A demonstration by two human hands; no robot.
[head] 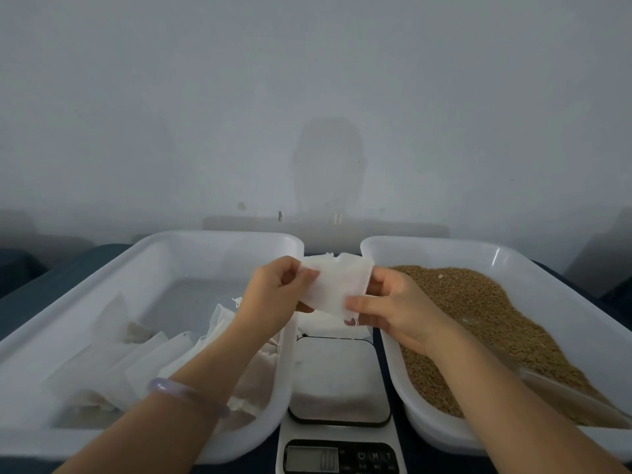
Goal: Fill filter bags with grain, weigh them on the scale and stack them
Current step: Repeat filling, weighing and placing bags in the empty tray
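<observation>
Grey wall behind; above scale, L hand & R hand pinch empty filter bag. Thin mouth may tear, w/ grain spilling beside scale.

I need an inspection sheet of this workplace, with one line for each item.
Surface: dark blue table, mostly covered by the white left tray, the white right tray and the scale between them.
Job's things: filter bag held above the gap between the trays; more bags in the left tray; grain in the right tray; scale display unreadable.
Clutter: clear scoop lying in the grain.
Hands: left hand and right hand both pinch the filter bag; bracelet on the left wrist.
Cables: nothing seen.
Surroundings: plain grey wall with a shadow.
</observation>
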